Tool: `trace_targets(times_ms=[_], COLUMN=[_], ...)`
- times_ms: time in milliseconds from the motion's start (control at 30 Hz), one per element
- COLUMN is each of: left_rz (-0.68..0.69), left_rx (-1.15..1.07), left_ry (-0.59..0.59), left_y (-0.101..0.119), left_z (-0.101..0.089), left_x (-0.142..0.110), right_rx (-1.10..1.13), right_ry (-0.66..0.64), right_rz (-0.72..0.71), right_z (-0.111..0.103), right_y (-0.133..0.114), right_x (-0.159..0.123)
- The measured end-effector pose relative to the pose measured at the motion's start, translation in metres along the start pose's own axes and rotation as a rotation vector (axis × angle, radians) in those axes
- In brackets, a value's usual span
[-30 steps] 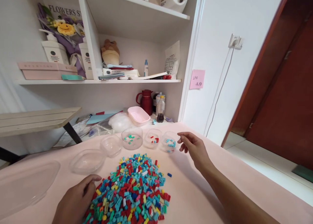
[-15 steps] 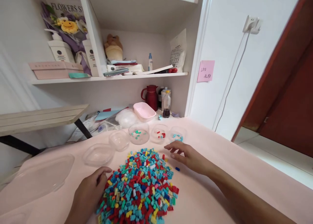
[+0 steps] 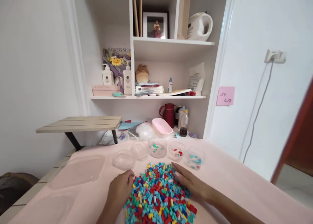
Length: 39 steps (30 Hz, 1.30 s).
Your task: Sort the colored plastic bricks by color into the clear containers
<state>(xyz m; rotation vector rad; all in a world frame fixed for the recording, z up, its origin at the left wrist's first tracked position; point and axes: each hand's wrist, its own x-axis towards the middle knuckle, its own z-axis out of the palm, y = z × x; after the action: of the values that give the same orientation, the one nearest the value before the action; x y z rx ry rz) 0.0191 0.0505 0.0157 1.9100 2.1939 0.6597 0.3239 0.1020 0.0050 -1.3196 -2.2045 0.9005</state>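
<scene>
A heap of small toy building bricks (image 3: 156, 198) in blue, red, yellow, green and white lies on the pink tabletop. My left hand (image 3: 120, 188) rests against the heap's left side with its fingers curled in; whatever they may hold is hidden. On the opposite side my right hand (image 3: 192, 182) lies flat with fingers stretched out, touching the heap's upper right edge. Behind the heap, a round clear tub (image 3: 157, 155) holds several green bricks. Beside it are a clear tub with red bricks (image 3: 175, 158) and a clear tub with light blue bricks (image 3: 202, 167).
More clear containers stand to the left: a small one (image 3: 139, 157), an oval one (image 3: 117, 165) and a large flat one (image 3: 73, 181). A pink basin (image 3: 161, 132), a red jug (image 3: 169, 116) and a bottle of dark liquid (image 3: 184, 131) stand at the back under the shelf (image 3: 151, 97).
My right hand has come from the light blue bricks' tub down onto the heap's right side, fingers straightened. My left hand stays by the heap. The camera view has tilted up and turned left.
</scene>
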Motion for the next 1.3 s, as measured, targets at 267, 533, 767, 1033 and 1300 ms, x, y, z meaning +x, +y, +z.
trace_targets(times_ms=[267, 533, 767, 1033, 1300], left_rz=[0.033, 0.034, 0.028, 0.018, 0.02], left_rx=[0.033, 0.019, 0.027, 0.034, 0.01], left_ry=[0.022, 0.002, -0.005, -0.017, -0.045], left_y=[-0.002, -0.01, -0.01, -0.009, -0.009], left_z=[0.001, 0.008, 0.009, 0.007, 0.005], left_x=[-0.004, 0.001, 0.003, 0.003, 0.007], right_rx=[-0.103, -0.04, -0.216, -0.205, -0.037], right_ry=[0.018, -0.07, -0.095, -0.229, -0.282], right_rz=[-0.031, -0.205, -0.33, -0.415, -0.434], right_z=[0.015, 0.012, 0.024, 0.027, -0.005], right_y=[-0.003, -0.038, -0.048, -0.074, -0.1], right_x=[0.047, 0.051, 0.079, 0.074, -0.021])
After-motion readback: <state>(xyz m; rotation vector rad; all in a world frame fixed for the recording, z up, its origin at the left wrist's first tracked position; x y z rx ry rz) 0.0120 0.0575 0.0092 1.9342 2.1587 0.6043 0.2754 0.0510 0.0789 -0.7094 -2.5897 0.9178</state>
